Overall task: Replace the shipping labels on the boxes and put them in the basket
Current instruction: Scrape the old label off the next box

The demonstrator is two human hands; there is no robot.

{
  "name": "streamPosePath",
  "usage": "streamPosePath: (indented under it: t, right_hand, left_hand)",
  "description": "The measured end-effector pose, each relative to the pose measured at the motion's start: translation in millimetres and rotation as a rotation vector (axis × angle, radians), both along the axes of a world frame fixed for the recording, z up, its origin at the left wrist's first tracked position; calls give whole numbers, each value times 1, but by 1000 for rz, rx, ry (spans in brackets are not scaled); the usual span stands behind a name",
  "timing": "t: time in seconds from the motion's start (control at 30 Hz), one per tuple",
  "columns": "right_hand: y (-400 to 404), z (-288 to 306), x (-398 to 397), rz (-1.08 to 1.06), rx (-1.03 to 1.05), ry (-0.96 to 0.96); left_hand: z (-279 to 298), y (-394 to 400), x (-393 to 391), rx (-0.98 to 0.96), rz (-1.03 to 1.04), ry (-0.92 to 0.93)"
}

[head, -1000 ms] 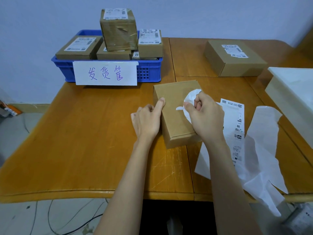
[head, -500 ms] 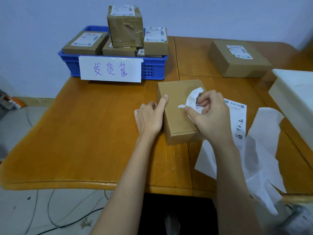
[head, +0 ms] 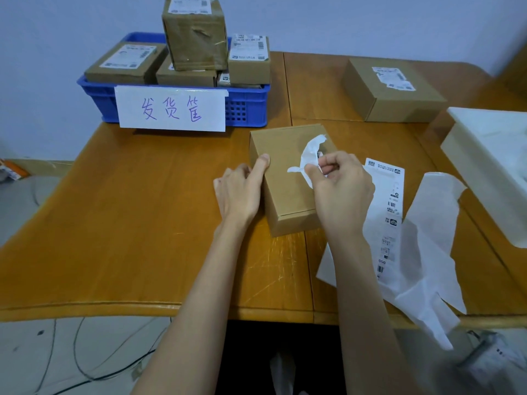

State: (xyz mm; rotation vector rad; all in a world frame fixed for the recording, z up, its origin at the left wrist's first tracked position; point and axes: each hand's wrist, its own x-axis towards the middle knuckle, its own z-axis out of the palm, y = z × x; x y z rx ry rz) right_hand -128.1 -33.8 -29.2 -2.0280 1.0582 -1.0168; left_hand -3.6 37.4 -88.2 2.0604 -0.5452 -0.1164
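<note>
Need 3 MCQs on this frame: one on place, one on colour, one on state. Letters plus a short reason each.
1. Where is the labelled box that is outside the basket?
A. far right of the table
B. on the floor
C. under the left hand

2. What colour is the basket?
A. red
B. blue
C. green

3. What is the right hand doing?
A. resting flat on the table
B. lifting the basket
C. pinching a torn old label on the near box

Answers: 1 A, it sits alone beyond the near box; 2 B, its plastic wall is blue; 3 C, curled fingers grip white paper while the left hand braces the box.
</note>
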Motion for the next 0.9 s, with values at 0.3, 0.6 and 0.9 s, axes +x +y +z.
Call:
streamPosePath:
  t: [0.3, 0.6, 0.9]
  right_hand:
    - [-4, 3, -1, 64, 34, 45]
    - [1, 13, -6, 206, 274, -55]
    - [-8, 0, -36, 461, 152, 15]
  left_hand:
    - [4, 0, -1, 7, -10, 38]
    - [19, 6, -3, 35, -64, 155]
    - [33, 5, -3, 43, -70, 306]
